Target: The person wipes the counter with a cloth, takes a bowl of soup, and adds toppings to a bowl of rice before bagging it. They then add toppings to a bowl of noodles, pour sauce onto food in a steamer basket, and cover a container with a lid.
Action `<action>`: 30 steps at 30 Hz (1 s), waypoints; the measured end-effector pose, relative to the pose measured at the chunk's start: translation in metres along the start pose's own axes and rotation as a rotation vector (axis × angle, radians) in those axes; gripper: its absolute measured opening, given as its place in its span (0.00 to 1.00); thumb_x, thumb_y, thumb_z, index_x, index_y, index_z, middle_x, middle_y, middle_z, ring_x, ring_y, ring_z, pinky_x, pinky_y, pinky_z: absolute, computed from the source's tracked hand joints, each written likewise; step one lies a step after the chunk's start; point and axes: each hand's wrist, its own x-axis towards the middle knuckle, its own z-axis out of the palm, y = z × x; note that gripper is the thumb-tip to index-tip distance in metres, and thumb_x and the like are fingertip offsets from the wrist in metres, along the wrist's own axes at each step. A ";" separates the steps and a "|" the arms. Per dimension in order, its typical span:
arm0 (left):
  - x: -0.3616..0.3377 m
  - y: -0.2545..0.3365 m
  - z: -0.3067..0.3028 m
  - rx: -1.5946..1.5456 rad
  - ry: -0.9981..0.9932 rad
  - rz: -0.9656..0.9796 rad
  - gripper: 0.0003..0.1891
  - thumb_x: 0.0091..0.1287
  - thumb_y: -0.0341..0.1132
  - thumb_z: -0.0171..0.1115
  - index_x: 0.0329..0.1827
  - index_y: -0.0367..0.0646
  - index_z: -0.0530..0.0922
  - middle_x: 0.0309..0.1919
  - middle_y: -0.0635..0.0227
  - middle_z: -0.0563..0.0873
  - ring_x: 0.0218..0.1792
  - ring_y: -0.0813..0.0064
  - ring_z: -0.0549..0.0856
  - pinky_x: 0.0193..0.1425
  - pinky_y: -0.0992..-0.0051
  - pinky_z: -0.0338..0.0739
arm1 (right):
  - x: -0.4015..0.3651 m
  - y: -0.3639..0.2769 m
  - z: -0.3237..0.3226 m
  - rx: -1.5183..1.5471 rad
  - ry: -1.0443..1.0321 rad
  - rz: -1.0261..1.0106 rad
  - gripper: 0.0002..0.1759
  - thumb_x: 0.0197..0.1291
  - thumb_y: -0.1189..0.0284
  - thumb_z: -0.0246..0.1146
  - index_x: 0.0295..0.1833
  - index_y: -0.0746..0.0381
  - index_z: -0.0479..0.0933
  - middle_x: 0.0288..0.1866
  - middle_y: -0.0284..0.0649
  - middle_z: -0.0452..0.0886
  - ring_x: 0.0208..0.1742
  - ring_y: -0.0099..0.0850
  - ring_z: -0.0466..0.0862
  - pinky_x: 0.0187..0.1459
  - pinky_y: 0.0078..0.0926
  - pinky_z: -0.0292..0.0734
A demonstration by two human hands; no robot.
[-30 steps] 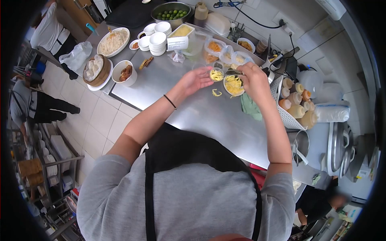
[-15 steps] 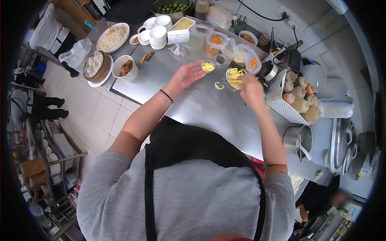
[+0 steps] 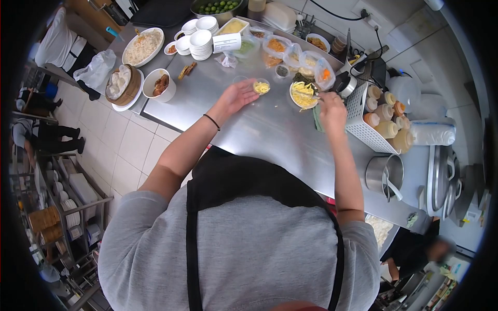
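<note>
My left hand [image 3: 239, 97] is closed on a small clear cup [image 3: 262, 87] of yellow shreds, gripped by its side above the steel counter [image 3: 249, 127]. Thin metal tongs or a similar utensil [image 3: 311, 95] reach from the fingers of my right hand [image 3: 332, 110] into a white bowl of yellow shreds [image 3: 302, 96]; the tool's exact shape is too small to tell. Dark green leaves [image 3: 302, 78] lie just behind the bowl. A small cup of dark bits [image 3: 281, 71] stands between the two hands, farther back. Part of a green cloth [image 3: 317, 119] shows beside my right hand.
Bagged ingredients [image 3: 276, 46] and stacked white bowls [image 3: 201, 44] line the back. At left are a bucket of meat [image 3: 160, 85], a bamboo steamer [image 3: 123, 86] and a rice platter [image 3: 143, 46]. A bottle basket [image 3: 368, 124] and pot [image 3: 384, 173] stand right. Other people are nearby.
My left hand and its cup have shifted slightly left. My right hand has moved right, uncovering more of the bowl and the utensil. The loose yellow shreds on the counter are gone from their spot.
</note>
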 end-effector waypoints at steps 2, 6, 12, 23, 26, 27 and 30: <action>0.001 -0.002 -0.002 -0.010 -0.010 -0.003 0.22 0.66 0.34 0.44 0.61 0.33 0.61 0.58 0.51 0.68 0.56 0.61 0.72 0.61 0.66 0.68 | 0.008 0.002 -0.011 -0.032 0.033 0.061 0.12 0.41 0.81 0.61 0.36 0.63 0.77 0.33 0.42 0.77 0.39 0.39 0.78 0.40 0.33 0.73; 0.000 -0.006 -0.004 -0.030 -0.035 -0.010 0.22 0.65 0.34 0.46 0.61 0.34 0.61 0.58 0.50 0.68 0.57 0.61 0.71 0.61 0.67 0.68 | 0.003 0.021 0.002 -0.104 -0.026 0.075 0.13 0.42 0.81 0.61 0.38 0.63 0.76 0.35 0.42 0.77 0.40 0.39 0.78 0.42 0.33 0.73; -0.004 -0.004 -0.006 -0.016 -0.041 -0.006 0.22 0.65 0.35 0.48 0.60 0.35 0.62 0.58 0.51 0.68 0.57 0.62 0.71 0.62 0.67 0.67 | -0.010 0.030 0.001 -0.108 -0.026 0.120 0.14 0.45 0.79 0.62 0.42 0.63 0.75 0.39 0.42 0.76 0.39 0.39 0.78 0.41 0.33 0.73; -0.010 -0.011 0.009 -0.075 -0.053 -0.047 0.22 0.64 0.35 0.50 0.59 0.35 0.63 0.56 0.51 0.69 0.56 0.61 0.72 0.61 0.67 0.68 | -0.063 0.055 0.074 0.139 0.135 0.387 0.16 0.57 0.74 0.57 0.51 0.63 0.71 0.45 0.45 0.76 0.45 0.40 0.76 0.46 0.34 0.69; -0.017 -0.006 0.016 -0.091 -0.079 -0.027 0.22 0.64 0.35 0.50 0.60 0.35 0.63 0.56 0.51 0.69 0.56 0.60 0.72 0.60 0.66 0.69 | -0.061 0.051 0.082 0.009 0.126 0.294 0.16 0.56 0.74 0.57 0.51 0.63 0.71 0.47 0.44 0.76 0.48 0.42 0.74 0.48 0.37 0.68; -0.020 -0.003 0.018 -0.075 -0.102 -0.029 0.22 0.63 0.35 0.50 0.60 0.35 0.63 0.56 0.51 0.70 0.56 0.60 0.72 0.60 0.66 0.69 | -0.056 0.039 0.073 -0.045 0.144 0.272 0.18 0.55 0.73 0.59 0.53 0.63 0.71 0.48 0.45 0.75 0.49 0.42 0.74 0.49 0.37 0.68; -0.026 0.001 0.028 -0.060 -0.146 -0.038 0.22 0.64 0.35 0.51 0.59 0.35 0.64 0.56 0.51 0.71 0.55 0.60 0.73 0.60 0.65 0.69 | -0.035 -0.003 0.063 0.157 0.125 0.260 0.23 0.51 0.71 0.63 0.54 0.63 0.70 0.51 0.46 0.74 0.52 0.40 0.74 0.50 0.35 0.68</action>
